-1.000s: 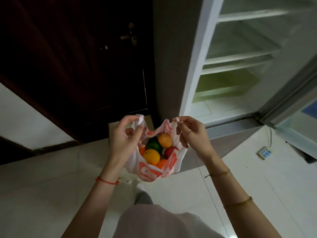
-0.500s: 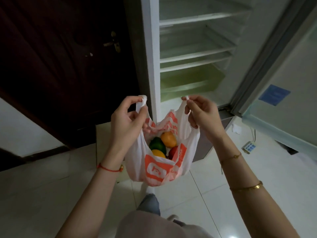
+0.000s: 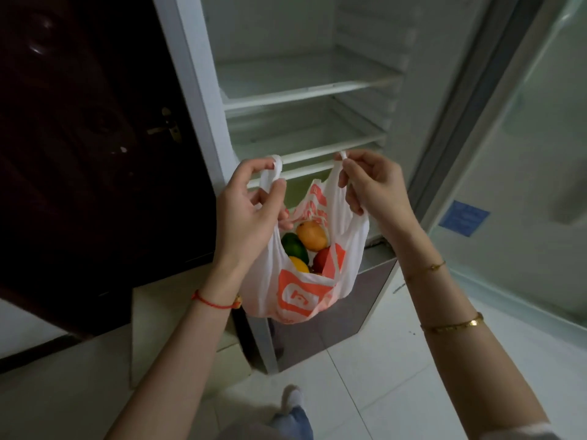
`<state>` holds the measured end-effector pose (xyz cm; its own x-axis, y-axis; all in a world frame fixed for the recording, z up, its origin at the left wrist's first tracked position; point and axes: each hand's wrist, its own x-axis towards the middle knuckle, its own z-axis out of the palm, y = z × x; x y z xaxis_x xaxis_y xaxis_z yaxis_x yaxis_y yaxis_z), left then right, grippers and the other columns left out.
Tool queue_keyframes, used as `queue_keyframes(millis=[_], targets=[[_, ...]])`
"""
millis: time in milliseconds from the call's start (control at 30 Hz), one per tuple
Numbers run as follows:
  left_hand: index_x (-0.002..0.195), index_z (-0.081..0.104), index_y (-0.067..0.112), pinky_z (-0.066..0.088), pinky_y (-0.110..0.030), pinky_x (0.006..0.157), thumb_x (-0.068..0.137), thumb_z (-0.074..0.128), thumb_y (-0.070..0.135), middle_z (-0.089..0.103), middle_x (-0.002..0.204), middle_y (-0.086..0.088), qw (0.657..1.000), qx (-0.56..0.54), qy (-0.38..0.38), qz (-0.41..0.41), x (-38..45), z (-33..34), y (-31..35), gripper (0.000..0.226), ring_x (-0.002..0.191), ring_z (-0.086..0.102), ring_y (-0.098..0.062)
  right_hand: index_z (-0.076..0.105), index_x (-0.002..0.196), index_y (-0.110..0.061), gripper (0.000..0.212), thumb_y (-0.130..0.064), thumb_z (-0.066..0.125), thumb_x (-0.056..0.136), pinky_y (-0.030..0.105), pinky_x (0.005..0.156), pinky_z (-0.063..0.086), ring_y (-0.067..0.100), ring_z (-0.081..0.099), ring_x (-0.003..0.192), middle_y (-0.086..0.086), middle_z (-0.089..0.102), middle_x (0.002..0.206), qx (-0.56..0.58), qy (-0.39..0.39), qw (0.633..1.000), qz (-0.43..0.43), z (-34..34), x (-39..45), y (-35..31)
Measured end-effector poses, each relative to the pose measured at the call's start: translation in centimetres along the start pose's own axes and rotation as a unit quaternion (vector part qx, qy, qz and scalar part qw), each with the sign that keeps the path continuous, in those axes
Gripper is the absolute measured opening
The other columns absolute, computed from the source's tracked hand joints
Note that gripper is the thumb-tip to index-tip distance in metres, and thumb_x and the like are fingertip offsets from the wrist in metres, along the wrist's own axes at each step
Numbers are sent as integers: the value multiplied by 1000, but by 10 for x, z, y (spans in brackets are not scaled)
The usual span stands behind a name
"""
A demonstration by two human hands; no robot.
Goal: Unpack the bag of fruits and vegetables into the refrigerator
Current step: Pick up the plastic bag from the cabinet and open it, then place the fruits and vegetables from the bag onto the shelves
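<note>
A white plastic bag (image 3: 295,293) with orange print hangs in the air in front of the open refrigerator (image 3: 305,90). My left hand (image 3: 247,211) grips its left handle and my right hand (image 3: 374,188) pinches its right handle, holding the mouth apart. Inside I see an orange fruit (image 3: 313,235), a green one (image 3: 293,247), a yellow one (image 3: 298,265) and a red one (image 3: 324,260). Anything deeper in the bag is hidden. The refrigerator's white shelves (image 3: 301,134) hold nothing that I can see.
The refrigerator door (image 3: 521,154) stands open on the right, with a blue sticker (image 3: 463,217). A dark wooden door (image 3: 95,138) with a brass handle is on the left. A grey lower compartment front (image 3: 333,325) sits below the bag. White floor tiles and my foot (image 3: 292,400) are below.
The view has closed in on the refrigerator. Both hands have lifted the bag higher, up to the level of the lower shelves, still gripping the handles.
</note>
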<state>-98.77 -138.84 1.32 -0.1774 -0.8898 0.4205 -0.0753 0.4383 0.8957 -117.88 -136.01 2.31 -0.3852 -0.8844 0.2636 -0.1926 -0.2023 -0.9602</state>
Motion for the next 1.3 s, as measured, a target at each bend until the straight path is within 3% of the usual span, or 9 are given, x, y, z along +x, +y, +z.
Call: queue_keyframes(millis=[100,133,233,333,567,900,1033,1167,1300], targets=[[113,57,13,56,-31,50,93,62,14,65,110,7,1000,3,13,13,25,18,-10,20,55,67,-17,62,112,1,23,-12,48,101,26,35,32,15,41,36,6,60,69,-26,-4,1000,-13,-8,36,8],[112,57,14,54,-28,50,93,62,14,65,110,13,1000,5,17,11,32,24,-14,20,55,67,-17,62,112,1,23,-13,48,101,26,35,33,16,42,37,6,61,69,-39,-4,999,-16,-11,46,12],[113,56,15,54,-24,51,93,62,13,64,95,31,999,10,30,-1,50,40,-22,21,56,67,-15,62,111,1,23,-13,48,101,24,36,34,15,43,37,4,61,69,-50,-1,999,-14,-19,74,25],[113,55,16,57,-28,52,93,62,11,64,88,34,999,5,41,-9,66,54,-26,22,56,67,-19,62,111,1,22,-13,48,101,23,36,34,14,42,36,1,60,67,-35,4,999,-9,-27,97,35],[113,56,18,54,-28,52,93,62,13,67,71,0,996,26,83,-23,85,77,-37,21,53,66,-19,63,109,1,22,-14,50,101,27,37,35,19,44,38,1,60,66,-10,-30,999,-4,-48,133,56],[104,54,34,57,-40,51,93,60,13,65,76,-3,973,120,182,-74,48,107,-52,24,48,63,-15,62,107,-2,19,-16,51,100,24,37,41,18,50,39,8,61,67,-11,-142,989,31,-84,138,96],[105,54,40,54,-50,51,92,60,10,65,97,-3,961,160,211,-85,27,118,-52,33,53,59,-34,61,110,-8,19,-22,54,99,23,42,47,11,57,44,3,66,74,-66,-149,985,56,-99,130,113],[118,54,27,52,-24,52,93,58,12,68,82,-9,948,189,217,-136,11,126,-53,29,52,61,-21,54,105,-15,17,-28,57,96,31,48,56,16,66,54,6,69,87,-131,-137,979,74,-109,123,124],[126,52,23,52,-18,53,93,57,10,68,89,-10,948,180,211,-158,5,126,-54,35,50,63,-19,43,115,-7,49,-32,71,84,39,69,53,24,59,86,11,58,105,-336,-39,938,-79,-103,112,127]])
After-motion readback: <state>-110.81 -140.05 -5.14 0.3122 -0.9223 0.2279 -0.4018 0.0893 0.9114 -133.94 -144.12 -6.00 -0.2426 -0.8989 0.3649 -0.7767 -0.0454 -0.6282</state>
